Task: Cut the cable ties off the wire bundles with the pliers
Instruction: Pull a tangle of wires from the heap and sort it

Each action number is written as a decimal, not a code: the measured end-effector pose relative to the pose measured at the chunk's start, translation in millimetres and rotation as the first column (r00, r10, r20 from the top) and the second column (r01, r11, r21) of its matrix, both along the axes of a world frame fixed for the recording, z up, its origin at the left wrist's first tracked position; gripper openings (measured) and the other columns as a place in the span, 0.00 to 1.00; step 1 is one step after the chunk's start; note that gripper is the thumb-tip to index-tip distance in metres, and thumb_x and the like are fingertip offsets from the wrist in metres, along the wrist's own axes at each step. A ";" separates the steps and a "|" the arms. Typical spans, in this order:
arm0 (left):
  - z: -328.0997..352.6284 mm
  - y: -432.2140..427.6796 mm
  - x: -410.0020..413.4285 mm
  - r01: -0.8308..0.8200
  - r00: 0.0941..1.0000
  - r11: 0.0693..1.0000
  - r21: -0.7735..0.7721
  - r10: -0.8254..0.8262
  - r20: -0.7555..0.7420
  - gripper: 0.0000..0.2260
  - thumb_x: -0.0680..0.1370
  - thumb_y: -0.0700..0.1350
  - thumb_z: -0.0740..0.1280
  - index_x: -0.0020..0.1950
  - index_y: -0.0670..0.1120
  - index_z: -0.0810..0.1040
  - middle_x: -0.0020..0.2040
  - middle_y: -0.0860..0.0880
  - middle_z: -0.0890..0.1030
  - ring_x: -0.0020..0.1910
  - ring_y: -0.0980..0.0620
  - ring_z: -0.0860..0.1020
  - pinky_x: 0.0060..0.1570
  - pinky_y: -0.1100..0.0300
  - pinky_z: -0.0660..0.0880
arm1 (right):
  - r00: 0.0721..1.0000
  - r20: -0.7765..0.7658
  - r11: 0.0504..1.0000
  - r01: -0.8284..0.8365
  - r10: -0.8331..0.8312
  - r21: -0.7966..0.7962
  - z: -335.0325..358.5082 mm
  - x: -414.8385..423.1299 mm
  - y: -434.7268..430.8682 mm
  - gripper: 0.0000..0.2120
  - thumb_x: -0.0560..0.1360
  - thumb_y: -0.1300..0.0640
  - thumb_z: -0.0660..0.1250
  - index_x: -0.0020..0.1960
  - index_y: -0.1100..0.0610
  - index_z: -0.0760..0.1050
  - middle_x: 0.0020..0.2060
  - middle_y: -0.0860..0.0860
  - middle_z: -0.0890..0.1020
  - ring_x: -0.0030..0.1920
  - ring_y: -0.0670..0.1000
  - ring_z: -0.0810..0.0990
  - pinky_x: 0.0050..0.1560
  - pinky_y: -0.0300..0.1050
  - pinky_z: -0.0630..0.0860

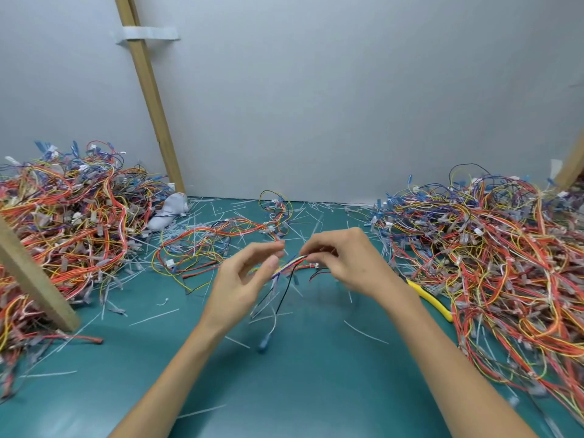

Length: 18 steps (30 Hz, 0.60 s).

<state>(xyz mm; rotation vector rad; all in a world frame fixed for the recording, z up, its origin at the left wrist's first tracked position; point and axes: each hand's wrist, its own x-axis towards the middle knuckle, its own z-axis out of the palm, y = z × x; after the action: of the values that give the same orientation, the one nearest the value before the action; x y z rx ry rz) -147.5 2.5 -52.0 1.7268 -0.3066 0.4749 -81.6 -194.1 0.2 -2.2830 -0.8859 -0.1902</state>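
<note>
The wire bundle (297, 263) is pinched by the right hand (344, 260), the left hand (246, 273) is loosely open, and the pliers (429, 298) lie just right, nearer the right.

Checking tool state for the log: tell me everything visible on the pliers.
Only the pliers handles show: two slim yellow grips, apparently plastic coated, lying flat on the green mat and running diagonally from behind the right forearm toward the right wire pile. The jaws are hidden behind the forearm. Neither hand holds them; the lower handle end reaches the pile's edge.
</note>
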 end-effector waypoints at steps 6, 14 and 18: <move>-0.6 23.8 3.3 -0.100 0.994 0.983 0.151 0.107 -0.039 0.15 0.82 0.49 0.55 0.62 0.51 0.79 0.58 0.58 0.81 0.62 0.60 0.76 0.61 0.64 0.70 | 0.998 -0.044 0.987 0.056 -0.050 0.152 6.1 9.3 -18.7 0.11 0.73 0.69 0.69 0.42 0.53 0.82 0.32 0.49 0.83 0.31 0.46 0.81 0.41 0.47 0.80; -5.2 23.7 4.2 -0.073 0.989 0.960 0.272 0.104 -0.103 0.10 0.76 0.50 0.66 0.39 0.45 0.79 0.29 0.50 0.74 0.30 0.55 0.69 0.33 0.61 0.65 | 0.988 -0.120 0.962 0.119 -0.092 0.245 -1.3 11.1 -19.4 0.11 0.77 0.66 0.66 0.42 0.50 0.77 0.32 0.48 0.78 0.27 0.44 0.77 0.34 0.39 0.75; 2.4 17.8 2.1 -0.147 0.986 0.989 -0.013 0.145 -0.084 0.10 0.79 0.44 0.67 0.38 0.45 0.78 0.25 0.56 0.70 0.25 0.58 0.64 0.25 0.68 0.61 | 0.976 -0.209 0.973 0.104 -0.060 0.206 -5.2 7.7 -14.5 0.10 0.78 0.62 0.67 0.43 0.47 0.76 0.34 0.42 0.79 0.23 0.40 0.73 0.28 0.30 0.68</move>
<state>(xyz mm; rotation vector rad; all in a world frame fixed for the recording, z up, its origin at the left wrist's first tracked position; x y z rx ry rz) -145.4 20.3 -49.6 1.7526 -0.1162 0.5091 -73.9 -208.6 -5.0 -2.0934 -0.6336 -0.0844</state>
